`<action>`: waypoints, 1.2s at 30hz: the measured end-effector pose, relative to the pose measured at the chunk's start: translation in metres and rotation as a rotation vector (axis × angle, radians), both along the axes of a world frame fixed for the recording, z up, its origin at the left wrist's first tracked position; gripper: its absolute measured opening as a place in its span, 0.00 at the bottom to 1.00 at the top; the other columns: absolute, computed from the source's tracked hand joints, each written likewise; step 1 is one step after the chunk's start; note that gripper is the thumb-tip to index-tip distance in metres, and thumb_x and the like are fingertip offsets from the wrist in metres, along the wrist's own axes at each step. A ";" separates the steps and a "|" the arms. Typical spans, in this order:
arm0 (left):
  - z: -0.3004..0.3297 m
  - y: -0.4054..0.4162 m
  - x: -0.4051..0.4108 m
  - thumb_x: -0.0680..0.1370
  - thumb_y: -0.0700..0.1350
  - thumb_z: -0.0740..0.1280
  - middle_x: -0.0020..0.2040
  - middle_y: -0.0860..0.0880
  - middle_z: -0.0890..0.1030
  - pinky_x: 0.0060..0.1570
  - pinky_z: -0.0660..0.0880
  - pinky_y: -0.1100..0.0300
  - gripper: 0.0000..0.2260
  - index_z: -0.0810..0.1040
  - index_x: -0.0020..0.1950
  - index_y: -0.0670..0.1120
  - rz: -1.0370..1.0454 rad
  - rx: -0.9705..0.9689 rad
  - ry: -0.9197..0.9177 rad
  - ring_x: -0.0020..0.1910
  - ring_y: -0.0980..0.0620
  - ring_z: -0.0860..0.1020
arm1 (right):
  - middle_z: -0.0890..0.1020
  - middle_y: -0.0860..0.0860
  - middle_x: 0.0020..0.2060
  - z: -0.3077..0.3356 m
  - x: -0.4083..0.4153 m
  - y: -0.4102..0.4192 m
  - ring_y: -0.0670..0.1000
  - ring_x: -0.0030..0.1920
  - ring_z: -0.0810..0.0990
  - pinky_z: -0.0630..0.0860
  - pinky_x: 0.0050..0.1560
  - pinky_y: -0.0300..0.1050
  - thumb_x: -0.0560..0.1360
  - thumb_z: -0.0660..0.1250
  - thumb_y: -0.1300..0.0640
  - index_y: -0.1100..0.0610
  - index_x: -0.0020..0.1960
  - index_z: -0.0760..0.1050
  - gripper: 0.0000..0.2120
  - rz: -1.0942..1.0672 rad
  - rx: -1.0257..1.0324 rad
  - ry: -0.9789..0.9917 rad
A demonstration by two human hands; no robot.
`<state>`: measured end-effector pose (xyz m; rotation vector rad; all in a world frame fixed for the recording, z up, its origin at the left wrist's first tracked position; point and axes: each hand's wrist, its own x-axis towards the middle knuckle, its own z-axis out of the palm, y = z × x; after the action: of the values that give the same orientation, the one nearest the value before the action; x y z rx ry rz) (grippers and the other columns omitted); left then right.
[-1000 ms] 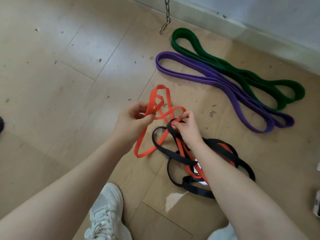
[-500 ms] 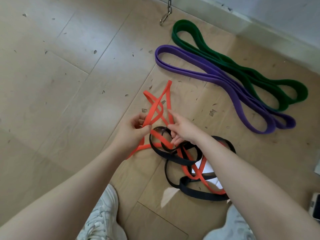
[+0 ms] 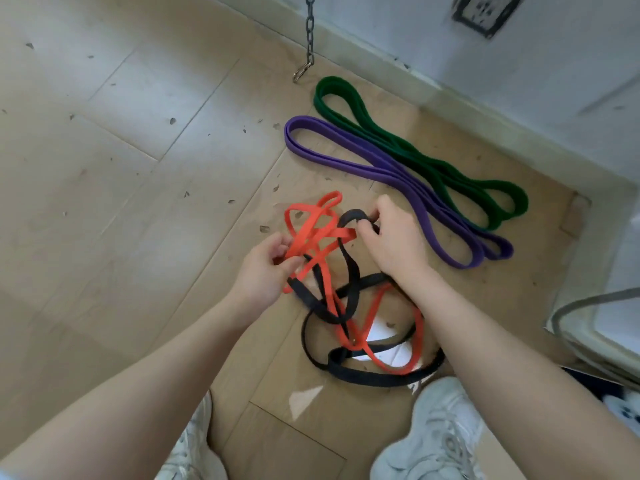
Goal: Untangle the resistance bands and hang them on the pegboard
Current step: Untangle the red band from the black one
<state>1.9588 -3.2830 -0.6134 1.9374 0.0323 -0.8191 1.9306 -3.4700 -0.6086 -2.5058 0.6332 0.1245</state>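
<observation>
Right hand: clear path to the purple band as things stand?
Probably yes. The purple band lies flat just beyond the right hand, nothing between them, but its fingers grip the black band, so it must let go first.

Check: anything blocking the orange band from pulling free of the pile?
Yes. The black band crosses and loops through the orange band between the left hand and right hand, and again lower down.
</observation>
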 end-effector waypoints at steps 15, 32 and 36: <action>0.175 0.053 -0.051 0.75 0.38 0.66 0.44 0.46 0.82 0.36 0.74 0.60 0.07 0.79 0.48 0.48 0.116 -0.093 -0.369 0.40 0.49 0.79 | 0.73 0.51 0.30 0.229 -0.112 -0.016 0.51 0.33 0.69 0.65 0.37 0.45 0.74 0.57 0.56 0.55 0.32 0.68 0.12 -0.880 0.577 -0.521; 0.351 0.048 -0.114 0.78 0.42 0.62 0.40 0.42 0.80 0.48 0.77 0.45 0.12 0.78 0.45 0.59 -0.558 -0.310 -0.675 0.40 0.43 0.78 | 0.75 0.40 0.61 0.299 -0.169 0.083 0.39 0.63 0.73 0.70 0.65 0.44 0.76 0.65 0.54 0.42 0.67 0.64 0.22 0.238 0.580 -0.534; 0.359 0.056 -0.120 0.79 0.41 0.60 0.32 0.51 0.74 0.38 0.71 0.57 0.11 0.78 0.49 0.54 -0.550 -0.300 -0.677 0.33 0.52 0.71 | 0.79 0.44 0.46 0.309 -0.172 0.094 0.46 0.50 0.80 0.78 0.57 0.50 0.76 0.65 0.58 0.46 0.56 0.71 0.12 0.241 0.437 -0.556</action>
<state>1.8391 -3.2273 -0.2540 1.8545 -1.0059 -0.4282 1.7591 -3.3763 -0.2992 -2.0430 0.0615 -0.3064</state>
